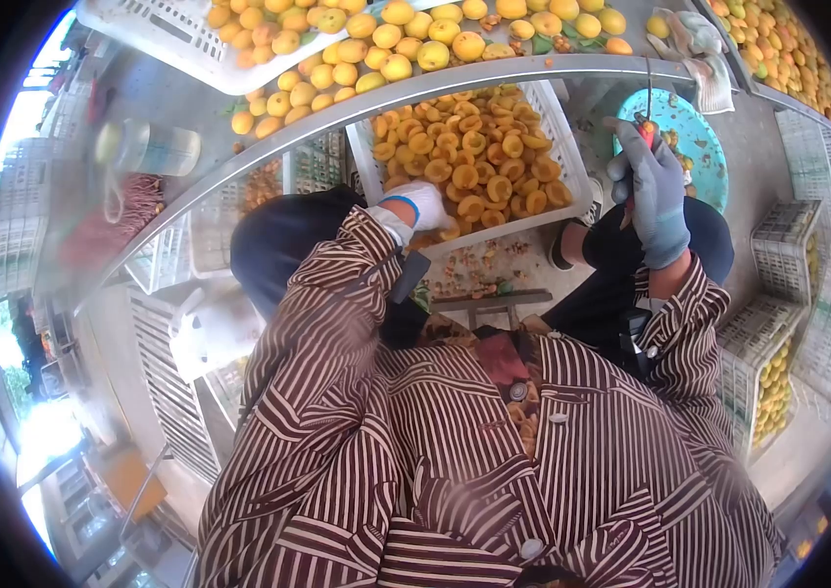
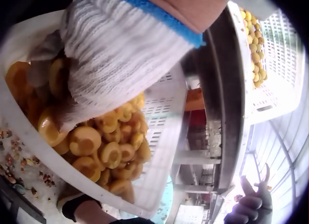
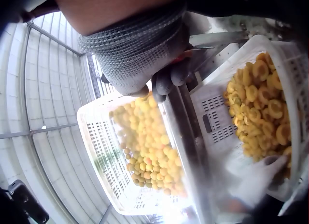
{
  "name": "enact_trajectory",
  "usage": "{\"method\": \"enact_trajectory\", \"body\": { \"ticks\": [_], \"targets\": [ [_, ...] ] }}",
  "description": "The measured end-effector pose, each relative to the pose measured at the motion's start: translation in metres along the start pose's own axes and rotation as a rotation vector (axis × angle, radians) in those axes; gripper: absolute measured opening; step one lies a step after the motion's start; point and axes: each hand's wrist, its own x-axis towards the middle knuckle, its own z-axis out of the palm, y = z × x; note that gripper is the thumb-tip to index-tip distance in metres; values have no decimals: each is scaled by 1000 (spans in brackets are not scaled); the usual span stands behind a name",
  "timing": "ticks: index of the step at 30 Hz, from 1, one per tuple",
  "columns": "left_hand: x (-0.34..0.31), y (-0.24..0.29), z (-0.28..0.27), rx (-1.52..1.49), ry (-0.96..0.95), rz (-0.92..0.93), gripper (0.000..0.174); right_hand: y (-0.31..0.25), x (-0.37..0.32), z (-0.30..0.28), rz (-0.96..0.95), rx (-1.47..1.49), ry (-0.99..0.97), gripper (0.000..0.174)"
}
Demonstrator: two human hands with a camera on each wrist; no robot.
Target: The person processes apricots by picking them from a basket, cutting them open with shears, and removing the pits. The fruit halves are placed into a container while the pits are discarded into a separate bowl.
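Halved apricots [image 1: 474, 147] fill a white crate, and my left hand [image 1: 420, 204] in a white glove is down at its near left corner. From the left wrist, the hand [image 2: 116, 55] has its fingers curled round an apricot half [image 2: 58, 79]; the fingertips are partly hidden. My right hand [image 1: 656, 191], gloved in grey, is raised to the right of the crate and grips a red-handled tool [image 1: 647, 129] with a thin metal shaft pointing up. In the right wrist view the hand [image 3: 140, 55] is closed round the handle, mostly hidden by the fingers.
A metal-edged table [image 1: 533, 67] with whole apricots and a white basket [image 1: 175, 44] stands ahead. A turquoise basin [image 1: 705, 147] is beyond the right knee, and a cloth [image 1: 709, 64] hangs over the table edge. Stacked crates [image 1: 763, 333] stand at the right. Scraps litter the floor.
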Motion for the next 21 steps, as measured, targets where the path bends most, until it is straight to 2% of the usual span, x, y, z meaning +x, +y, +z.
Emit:
{"method": "enact_trajectory", "body": {
  "ticks": [3,5,6,8,9,10,11,12,13,14,15,17,18,20,21],
  "targets": [
    [-8,5,-10,74,94,-51,60,0,1,-2,8,-7,5,31],
    [-20,8,-31,-122,198,-100,64,0,-1,-2,9,-4,2,31],
    [-24,7,-35,-124,202,-102,64,-1,-2,-1,5,-21,-13,33],
    [-33,7,-43,-581,286,-86,72,-7,-6,1,-12,-40,-35,35],
    [-52,16,-50,-583,298,-84,72,-11,-11,2,-107,-1,-68,36],
    [-75,28,-54,-1033,165,1,72,-16,-14,2,-209,39,-100,37],
    [-98,41,-60,-1471,12,106,72,-27,-21,11,-230,89,-116,40],
    [-111,49,-65,-1562,-43,118,62,-38,-28,17,-250,139,-129,43],
    [-124,55,-64,-1675,-78,246,58,-44,-27,9,-250,131,-218,42],
    [-136,60,-63,-1782,-117,379,55,-41,-27,26,-330,366,-302,38],
    [-149,70,-63,-1774,-115,399,55,-53,-37,38,-314,456,-316,35],
    [-171,89,-64,-1950,-38,584,50,-66,-48,49,-257,639,-382,31],
    [-172,91,-61,-1951,-30,601,50,-67,-48,50,-212,732,-434,30],
    [-175,89,-51,-1881,-162,946,44,-72,-56,58,-237,788,-483,29],
    [-181,96,-45,-1888,-77,891,47,-76,-62,61,-239,846,-496,27]
  ]
}}
